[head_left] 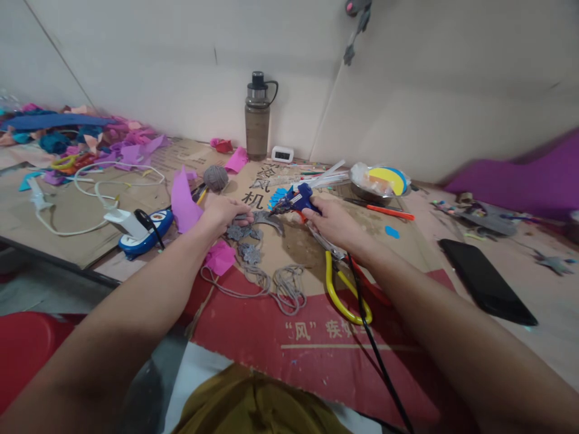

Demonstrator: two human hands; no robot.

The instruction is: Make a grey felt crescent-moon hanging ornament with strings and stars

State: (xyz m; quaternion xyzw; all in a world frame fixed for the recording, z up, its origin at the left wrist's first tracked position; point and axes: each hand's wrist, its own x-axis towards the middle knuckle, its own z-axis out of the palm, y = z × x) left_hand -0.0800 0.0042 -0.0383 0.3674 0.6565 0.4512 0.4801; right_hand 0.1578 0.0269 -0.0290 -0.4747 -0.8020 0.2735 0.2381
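My right hand (332, 222) is wrapped round a blue glue gun (298, 199), its nozzle pointing left. The nozzle is near one end of a grey curved piece (269, 220). My left hand (224, 216) pinches a small grey piece beside that curve; the fingers partly hide it. Below my left hand lie grey flower-like pieces (249, 253) and loose grey cord (289, 287). Scissors with yellow handles (333, 292) rest under my right wrist, and a black cable runs down from the gun.
Behind stand a bottle (257, 120) and a small white clock (283, 154). A grey yarn ball (216, 178) sits behind my left hand. Rightward are a bowl (377, 191), an orange-red tool (390, 212) and a black phone (487, 280). A blue power strip (147, 237) is at left.
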